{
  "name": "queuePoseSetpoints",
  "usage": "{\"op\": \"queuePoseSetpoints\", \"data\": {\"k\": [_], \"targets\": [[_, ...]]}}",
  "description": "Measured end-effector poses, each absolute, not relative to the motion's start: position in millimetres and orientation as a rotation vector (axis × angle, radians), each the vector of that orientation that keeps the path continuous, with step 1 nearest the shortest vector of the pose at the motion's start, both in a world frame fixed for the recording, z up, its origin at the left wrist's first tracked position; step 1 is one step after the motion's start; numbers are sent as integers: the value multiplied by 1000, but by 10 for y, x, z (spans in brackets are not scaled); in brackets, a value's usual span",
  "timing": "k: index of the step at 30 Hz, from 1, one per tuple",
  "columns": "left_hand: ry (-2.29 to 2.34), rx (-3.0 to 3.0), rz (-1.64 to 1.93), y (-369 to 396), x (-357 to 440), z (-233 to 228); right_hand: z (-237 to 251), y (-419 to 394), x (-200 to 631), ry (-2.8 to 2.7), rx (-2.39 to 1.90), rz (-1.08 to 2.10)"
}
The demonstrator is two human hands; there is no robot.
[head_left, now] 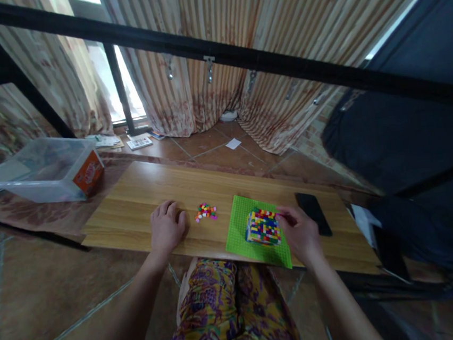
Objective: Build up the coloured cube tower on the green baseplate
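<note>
A green baseplate lies on a low wooden table, and a block built of many small coloured bricks stands on it. My right hand is at the block's right side, its fingertips pinching a small pink brick at the block's upper right corner. A small pile of loose coloured bricks lies left of the baseplate. My left hand rests palm down on the table just left of that pile, fingers loosely curled, holding nothing.
A black phone lies on the table right of my right hand. A clear plastic bin with an orange label sits on the floor at left. Papers lie by the curtains. A black metal frame crosses overhead. My patterned lap is below the table edge.
</note>
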State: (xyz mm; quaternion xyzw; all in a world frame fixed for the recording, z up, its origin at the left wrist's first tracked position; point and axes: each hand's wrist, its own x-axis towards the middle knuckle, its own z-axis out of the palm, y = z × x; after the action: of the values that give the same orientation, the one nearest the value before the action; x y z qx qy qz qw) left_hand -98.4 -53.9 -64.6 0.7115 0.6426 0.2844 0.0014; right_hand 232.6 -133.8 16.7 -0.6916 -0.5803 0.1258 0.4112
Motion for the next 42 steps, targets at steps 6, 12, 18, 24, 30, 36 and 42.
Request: {"op": "queuePoseSetpoints", "data": {"k": [6, 12, 18, 24, 30, 36, 42], "targets": [[2037, 2267, 894, -525, -996, -664, 7, -1242, 2652, -1515, -1841, 196], [2035, 2265, 903, -517, -998, -669, -61, -1172, 2598, -1611, -1798, 235], [2016, 2259, 897, -518, -986, -655, -49, -1168, 2609, -1563, -1785, 334], [2032, 2261, 898, -520, -991, -674, -107, -1133, 2664, -1316, -1667, 563], [2040, 2266, 871, -519, -996, -673, -184, -1095, 2651, -1031, -1534, 741], [2034, 2262, 878, -524, -993, -666, -230, -1076, 2686, -858, -1424, 939], [2029, 2244, 873, -525, -992, -662, -228, -1097, 2713, -805, -1369, 1082]]}}
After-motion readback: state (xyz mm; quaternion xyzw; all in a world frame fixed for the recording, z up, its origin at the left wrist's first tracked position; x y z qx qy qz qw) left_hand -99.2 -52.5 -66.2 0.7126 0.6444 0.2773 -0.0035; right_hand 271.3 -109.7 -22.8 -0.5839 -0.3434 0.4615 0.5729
